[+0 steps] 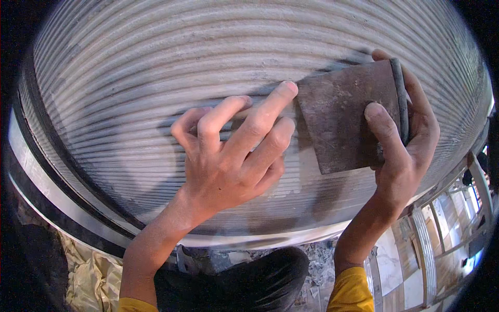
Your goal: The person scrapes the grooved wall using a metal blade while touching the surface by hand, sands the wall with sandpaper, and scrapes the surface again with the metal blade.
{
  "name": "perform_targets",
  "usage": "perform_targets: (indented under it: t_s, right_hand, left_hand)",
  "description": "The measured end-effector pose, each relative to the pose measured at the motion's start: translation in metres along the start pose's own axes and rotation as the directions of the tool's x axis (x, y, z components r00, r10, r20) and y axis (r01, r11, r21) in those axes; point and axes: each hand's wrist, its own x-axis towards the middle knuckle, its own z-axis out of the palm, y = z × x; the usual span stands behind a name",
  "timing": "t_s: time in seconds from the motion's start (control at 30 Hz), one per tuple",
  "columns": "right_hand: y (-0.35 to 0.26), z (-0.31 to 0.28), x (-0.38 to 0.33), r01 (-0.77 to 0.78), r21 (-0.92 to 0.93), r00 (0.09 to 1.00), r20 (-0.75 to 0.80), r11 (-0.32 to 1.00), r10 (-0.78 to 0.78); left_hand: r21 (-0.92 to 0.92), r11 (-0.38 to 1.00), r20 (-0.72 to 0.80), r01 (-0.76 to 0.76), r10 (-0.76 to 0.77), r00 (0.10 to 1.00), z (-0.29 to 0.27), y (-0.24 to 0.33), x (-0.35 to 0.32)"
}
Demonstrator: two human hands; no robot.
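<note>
Overall: 1 curved grey wall [260, 44], ridged in bands. 1 brown scraper [340, 122], right of centre before the wall, gripped in the right hand [408, 151], thumb on its face, fingers behind. 1 left hand [228, 158], empty, fingers spread, half-bent, 1 fingertip just beside the scraper. Below: yellowish crumpled sheet [91, 273], left; tiled floor [390, 257], right.
</note>
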Motion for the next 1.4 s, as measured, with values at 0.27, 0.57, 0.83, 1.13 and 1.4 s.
perform_targets:
  t_s: [0.27,0.57,0.83,1.13,1.4]
  right_hand:
    - [-0.001,-0.001,-0.002,-0.044,0.01,0.997,-0.067,0.999,0.044]
    - [-0.004,-0.013,0.009,-0.003,-0.084,1.0,-0.014,0.996,0.002]
    - [-0.019,-0.016,0.019,-0.006,-0.154,0.999,0.046,0.988,0.013]
    - [-0.016,-0.016,0.022,-0.014,-0.085,0.996,0.09,0.996,0.021]
    - [-0.012,-0.017,0.023,-0.007,-0.132,0.998,0.057,0.991,0.015]
  left_hand:
    - [-0.043,0.999,0.002,0.03,-0.03,1.0,-0.001,-0.001,0.0]
    - [-0.063,0.998,-0.002,0.017,-0.017,1.0,-0.001,0.001,-0.001]
    - [-0.067,0.997,-0.016,0.035,-0.037,0.999,-0.001,0.001,-0.002]
    - [-0.084,0.995,-0.003,0.052,-0.052,0.999,-0.002,0.001,-0.002]
    - [-0.059,0.998,-0.016,0.034,-0.035,0.999,0.0,0.0,-0.001]
